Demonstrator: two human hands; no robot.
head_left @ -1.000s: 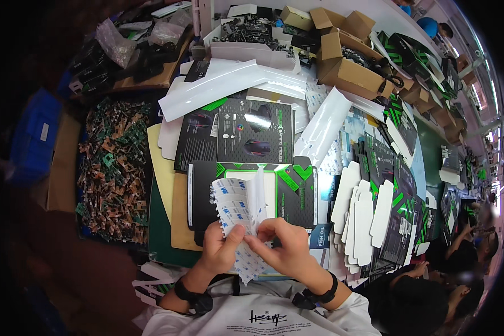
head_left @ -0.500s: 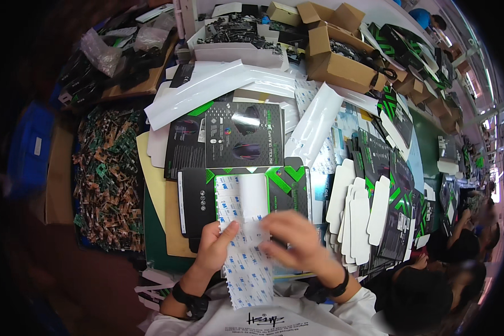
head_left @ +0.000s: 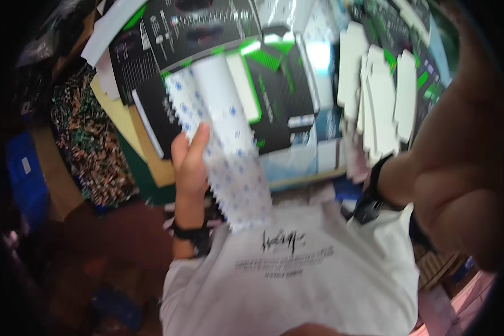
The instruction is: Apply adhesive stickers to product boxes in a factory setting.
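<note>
The right hand (head_left: 459, 187), which half a second ago is at the patterned white strip (head_left: 238, 176), is now away from it and raised very near the camera; its fingers are blurred, so I cannot tell if it holds something. The left hand (head_left: 191, 168) alone keeps the strip, pinching its toothed left edge between thumb and fingers, so the two-handed handling seems to be paused. The strip's upper part appears before the black-green carton (head_left: 283, 101), and its lower end reaches the white shirt (head_left: 297, 274).
</note>
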